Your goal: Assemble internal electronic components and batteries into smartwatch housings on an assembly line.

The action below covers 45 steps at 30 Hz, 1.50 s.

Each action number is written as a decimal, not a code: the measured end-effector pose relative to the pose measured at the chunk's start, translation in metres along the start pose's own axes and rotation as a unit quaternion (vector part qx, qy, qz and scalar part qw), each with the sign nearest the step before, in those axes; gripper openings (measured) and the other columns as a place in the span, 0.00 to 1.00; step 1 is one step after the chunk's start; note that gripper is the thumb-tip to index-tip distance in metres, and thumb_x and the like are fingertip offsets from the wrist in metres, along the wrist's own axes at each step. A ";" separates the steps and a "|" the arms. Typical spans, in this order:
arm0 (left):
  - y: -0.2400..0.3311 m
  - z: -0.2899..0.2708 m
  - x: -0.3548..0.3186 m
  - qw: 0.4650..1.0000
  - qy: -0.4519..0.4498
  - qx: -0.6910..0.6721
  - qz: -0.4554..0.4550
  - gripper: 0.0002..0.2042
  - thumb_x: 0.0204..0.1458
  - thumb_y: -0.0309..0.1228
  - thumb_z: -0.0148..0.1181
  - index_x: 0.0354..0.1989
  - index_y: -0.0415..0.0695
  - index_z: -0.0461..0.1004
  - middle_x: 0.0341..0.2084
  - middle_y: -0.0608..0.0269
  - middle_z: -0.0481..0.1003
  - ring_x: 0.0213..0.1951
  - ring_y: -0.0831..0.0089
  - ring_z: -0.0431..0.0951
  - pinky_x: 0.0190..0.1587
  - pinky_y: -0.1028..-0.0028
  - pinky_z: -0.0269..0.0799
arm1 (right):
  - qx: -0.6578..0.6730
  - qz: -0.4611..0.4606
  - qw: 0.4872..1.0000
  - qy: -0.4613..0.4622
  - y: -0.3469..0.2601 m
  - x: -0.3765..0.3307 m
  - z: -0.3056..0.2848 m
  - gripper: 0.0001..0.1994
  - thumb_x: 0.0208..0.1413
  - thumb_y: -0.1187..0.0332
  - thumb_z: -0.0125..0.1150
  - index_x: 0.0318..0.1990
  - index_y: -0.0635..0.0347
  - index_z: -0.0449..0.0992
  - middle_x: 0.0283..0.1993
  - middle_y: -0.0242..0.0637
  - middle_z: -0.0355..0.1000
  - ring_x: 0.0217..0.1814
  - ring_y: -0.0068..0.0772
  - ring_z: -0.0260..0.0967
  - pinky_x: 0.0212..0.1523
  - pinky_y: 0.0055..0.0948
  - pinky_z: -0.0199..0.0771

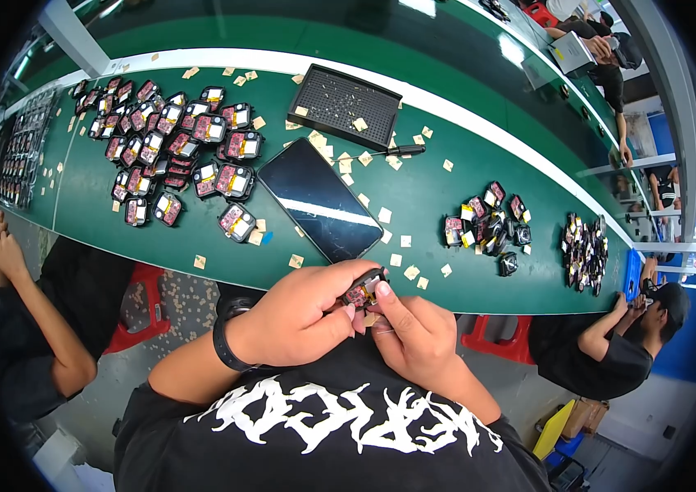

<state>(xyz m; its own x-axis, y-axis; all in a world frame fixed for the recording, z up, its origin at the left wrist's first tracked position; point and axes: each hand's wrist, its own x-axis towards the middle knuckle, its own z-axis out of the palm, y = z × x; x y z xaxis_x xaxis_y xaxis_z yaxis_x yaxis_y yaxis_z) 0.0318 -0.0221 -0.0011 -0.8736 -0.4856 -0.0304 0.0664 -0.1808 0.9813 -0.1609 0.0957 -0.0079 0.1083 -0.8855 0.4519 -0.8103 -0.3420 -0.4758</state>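
Note:
Above the table's near edge, my left hand (303, 318) and my right hand (418, 332) both grip a small black device case (363, 290). It is open, showing a reddish circuit board and a silver part inside. My left thumb and fingers pinch its left and lower side, and my right thumb presses at its right edge. A small beige paper square (372, 320) shows just under the right fingers; whether it is held or stuck on, I cannot tell. Just beyond my hands lies a black tablet-like slab (321, 197) with a glossy face.
Many similar open cases (169, 116) are heaped at the left, with a smaller group (491, 223) and a dark pile (584, 252) rightward. Beyond the slab are a black tray (340, 111) and a screwdriver (405, 150). Beige squares dot the green table (413, 197). People sit either side.

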 end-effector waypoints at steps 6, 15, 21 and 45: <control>-0.006 0.000 0.002 0.996 0.002 0.065 0.067 0.24 0.55 0.17 0.45 0.62 0.32 0.65 0.32 0.58 0.78 0.29 0.74 0.79 0.37 0.73 0.78 | 0.019 0.015 1.000 -0.011 0.000 -0.002 0.000 0.32 0.43 0.76 0.73 0.61 0.61 0.77 0.25 0.29 0.67 0.22 0.28 0.66 0.25 0.31 0.69; -0.019 -0.018 -0.018 0.983 0.181 0.033 -0.013 0.17 0.63 0.19 0.47 0.60 0.36 0.65 0.42 0.56 0.78 0.34 0.79 0.76 0.36 0.78 0.74 | 0.049 0.202 0.978 -0.023 0.026 0.017 -0.029 0.22 0.52 0.74 0.71 0.56 0.56 0.79 0.38 0.39 0.75 0.30 0.38 0.74 0.31 0.32 0.76; -0.003 -0.078 -0.025 0.890 0.376 0.251 0.065 0.10 0.65 0.21 0.51 0.52 0.35 0.70 0.39 0.59 0.81 0.33 0.83 0.74 0.36 0.80 0.72 | -0.213 0.165 0.955 -0.123 0.057 0.021 -0.066 0.27 0.49 0.77 0.67 0.60 0.48 0.75 0.64 0.43 0.70 0.38 0.47 0.78 0.35 0.40 0.79; 0.017 -0.012 0.013 0.991 0.130 0.032 -0.003 0.22 0.63 0.29 0.61 0.64 0.37 0.67 0.43 0.64 0.77 0.38 0.84 0.75 0.36 0.80 0.71 | 0.162 0.107 0.977 -0.090 0.020 0.045 -0.055 0.24 0.43 0.76 0.74 0.49 0.57 0.72 0.56 0.40 0.74 0.47 0.37 0.79 0.37 0.30 0.81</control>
<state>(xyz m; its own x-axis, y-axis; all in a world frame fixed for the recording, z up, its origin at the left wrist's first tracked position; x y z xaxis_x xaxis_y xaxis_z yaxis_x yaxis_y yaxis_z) 0.0274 -0.0415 0.0134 -0.7192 -0.6906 -0.0763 0.0241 -0.1345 0.9906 -0.2034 0.0659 0.0446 0.0794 -0.9786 0.1897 -0.6032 -0.1987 -0.7725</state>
